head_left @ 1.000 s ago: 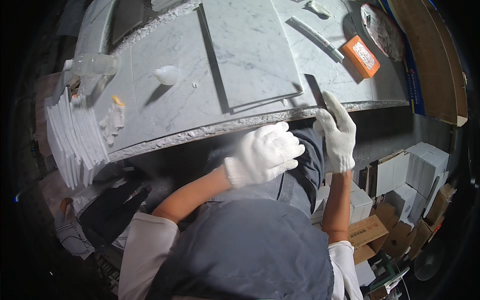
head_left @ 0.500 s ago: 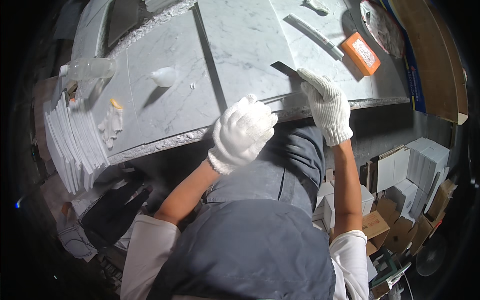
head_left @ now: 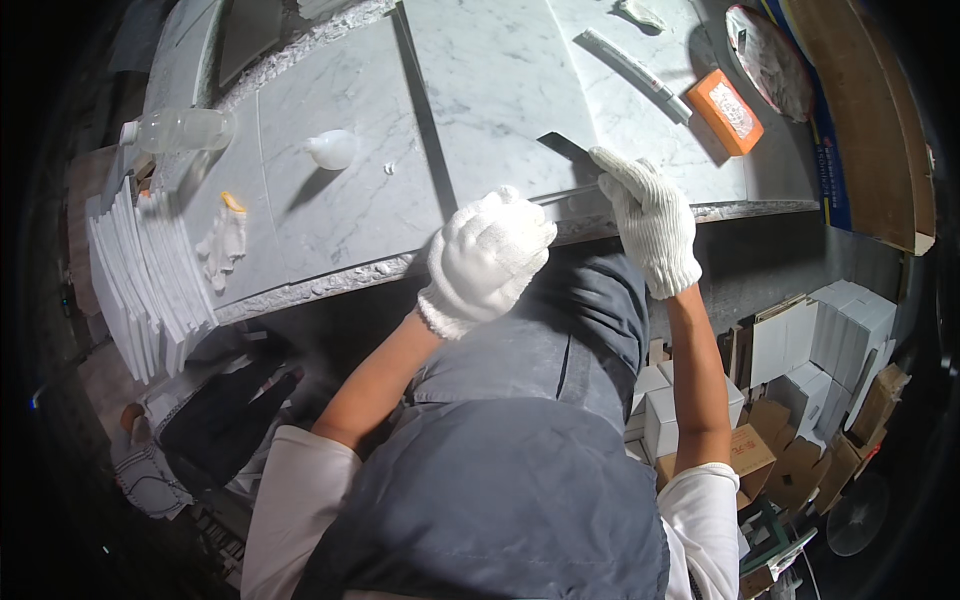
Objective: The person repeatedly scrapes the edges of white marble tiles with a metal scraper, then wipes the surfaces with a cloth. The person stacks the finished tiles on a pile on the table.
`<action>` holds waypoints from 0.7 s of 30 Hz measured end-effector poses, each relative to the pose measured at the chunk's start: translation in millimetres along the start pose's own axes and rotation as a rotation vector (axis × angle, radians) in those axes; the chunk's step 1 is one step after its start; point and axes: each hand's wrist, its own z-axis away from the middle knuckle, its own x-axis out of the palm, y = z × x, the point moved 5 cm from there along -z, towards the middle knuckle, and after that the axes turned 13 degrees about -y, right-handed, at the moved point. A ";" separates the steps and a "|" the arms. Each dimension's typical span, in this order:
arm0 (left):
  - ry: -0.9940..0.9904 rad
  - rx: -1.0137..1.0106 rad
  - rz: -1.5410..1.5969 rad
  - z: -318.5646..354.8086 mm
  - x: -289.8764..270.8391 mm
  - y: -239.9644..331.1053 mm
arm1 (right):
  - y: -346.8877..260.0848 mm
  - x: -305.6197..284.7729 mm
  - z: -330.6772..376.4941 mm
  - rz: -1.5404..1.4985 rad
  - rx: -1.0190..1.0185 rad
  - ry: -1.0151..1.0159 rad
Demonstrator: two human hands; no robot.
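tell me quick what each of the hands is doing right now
Left hand: gloved, curled shut at the near edge of the white marble slab; what it grips cannot be told.
Right hand: gloved, closed on a thin dark flat blade lying on the slab.

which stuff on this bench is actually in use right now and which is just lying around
In use:
- left hand and right hand, both in white gloves, at the near edge of the marble tile
- dark flat blade under the right hand

Lying about:
- orange block
- plastic bottle
- spare glove
- stacked white tiles
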 end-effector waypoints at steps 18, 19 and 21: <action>0.005 0.019 -0.027 -2.2 -2.3 1.1 | -1.0 -11.5 -14.9 0.039 -0.146 0.066; -0.007 0.014 -0.007 -2.0 -1.8 -0.2 | -0.5 -9.5 -13.8 0.028 -0.112 0.009; -0.031 -0.007 0.039 -1.2 -0.2 -1.8 | 5.8 -3.2 -12.5 -0.020 0.034 -0.141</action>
